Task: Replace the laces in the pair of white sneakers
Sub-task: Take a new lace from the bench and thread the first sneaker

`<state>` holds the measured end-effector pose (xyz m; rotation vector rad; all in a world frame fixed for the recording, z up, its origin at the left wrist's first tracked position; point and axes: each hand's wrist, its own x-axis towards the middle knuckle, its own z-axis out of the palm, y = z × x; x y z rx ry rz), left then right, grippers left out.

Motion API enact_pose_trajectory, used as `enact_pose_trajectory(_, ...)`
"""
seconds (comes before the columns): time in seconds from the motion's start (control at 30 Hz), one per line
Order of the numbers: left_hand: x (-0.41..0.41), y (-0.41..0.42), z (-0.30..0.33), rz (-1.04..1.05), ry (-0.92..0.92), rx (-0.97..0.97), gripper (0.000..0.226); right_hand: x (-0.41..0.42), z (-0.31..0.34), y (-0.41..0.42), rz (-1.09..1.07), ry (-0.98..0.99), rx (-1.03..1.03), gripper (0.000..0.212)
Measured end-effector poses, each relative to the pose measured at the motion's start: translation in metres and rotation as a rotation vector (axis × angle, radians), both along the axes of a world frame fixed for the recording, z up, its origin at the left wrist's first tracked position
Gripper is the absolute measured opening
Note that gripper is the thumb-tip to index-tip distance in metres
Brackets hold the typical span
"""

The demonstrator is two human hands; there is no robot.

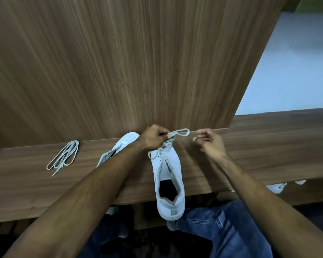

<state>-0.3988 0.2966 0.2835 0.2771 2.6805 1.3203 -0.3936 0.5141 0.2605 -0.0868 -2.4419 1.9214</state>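
Wooden surface [45, 192] below an upright wood-grain panel [138, 62]; two white sneakers on it, toes toward the panel. Nearer sneaker [169, 175] centred, heel hanging past the front edge of the surface, dark opening at the collar holding nothing visible; a white lace [179, 132] threaded through its upper eyelets and looping upward above the toe. Left hand [153, 137] curled, thumb and forefinger pinching the lace at the near end of the loop; right hand [210, 141] curled, fingertips pinched together just beside the loop's far end, on a thin strand too fine to make out clearly. Second sneaker [119, 146] lying to the left, partly hidden behind the left forearm, its opening not readable. Spare pair of laces [63, 157] folded in a loose bundle well to the left, resting apart from both sneakers. Blue jeans [222, 229] below the edge of the surface; more white shapes [276, 188] under the edge on the right, too small to identify.
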Motion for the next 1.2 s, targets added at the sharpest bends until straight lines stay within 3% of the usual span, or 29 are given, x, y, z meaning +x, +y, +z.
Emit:
enact_pose_trajectory(0.13,0.001,0.017,-0.003,-0.088,-0.012,0.028,0.020,0.015,-0.018,-0.022,0.344,0.056,-0.022,0.055)
enact_pose_trajectory(0.27,0.004,0.029,0.005,0.018,-0.056,0.274,0.018,0.017,-0.028,-0.040,0.399,-0.130,-0.101,0.038)
enact_pose_trajectory(0.43,0.004,0.017,0.007,0.178,-0.096,0.464,0.021,0.008,-0.022,-0.029,0.113,-0.233,-0.125,0.012)
enact_pose_trajectory(0.57,0.001,0.001,-0.003,0.296,-0.119,0.480,0.019,-0.008,0.012,0.004,-0.223,-0.153,-0.511,0.024)
enact_pose_trajectory(0.63,0.001,-0.005,-0.010,0.323,-0.142,0.491,0.017,-0.016,0.030,0.020,-0.315,-0.076,-0.505,0.025)
enact_pose_trajectory(0.73,0.004,-0.009,-0.019,0.326,-0.154,0.425,0.017,-0.024,0.037,0.036,-0.266,-0.036,-0.325,0.021)
enact_pose_trajectory(0.83,0.006,-0.006,-0.024,0.299,-0.117,0.304,0.019,-0.026,0.007,0.040,0.055,-0.131,0.303,0.019)
enact_pose_trajectory(0.9,0.008,-0.002,-0.024,0.237,-0.083,0.215,0.020,-0.017,-0.009,0.035,0.155,-0.166,0.663,0.025)
enact_pose_trajectory(0.93,0.008,0.001,-0.022,0.191,-0.062,0.171,0.020,-0.012,-0.013,0.029,0.156,-0.157,0.684,0.034)
enact_pose_trajectory(1.03,0.009,0.007,-0.012,0.027,0.005,0.022,0.020,0.002,-0.018,0.004,0.294,-0.046,0.371,0.052)
enact_pose_trajectory(1.1,0.007,0.012,-0.001,-0.061,0.058,-0.071,0.020,0.007,-0.015,-0.014,0.395,0.053,0.245,0.039)
enact_pose_trajectory(1.17,0.005,0.013,0.009,-0.100,0.108,-0.141,0.020,0.006,-0.010,-0.025,0.417,0.106,0.172,0.005)
enact_pose_trajectory(1.2,0.004,0.011,0.011,-0.094,0.129,-0.161,0.020,0.004,-0.007,-0.027,0.381,0.110,0.159,0.015)
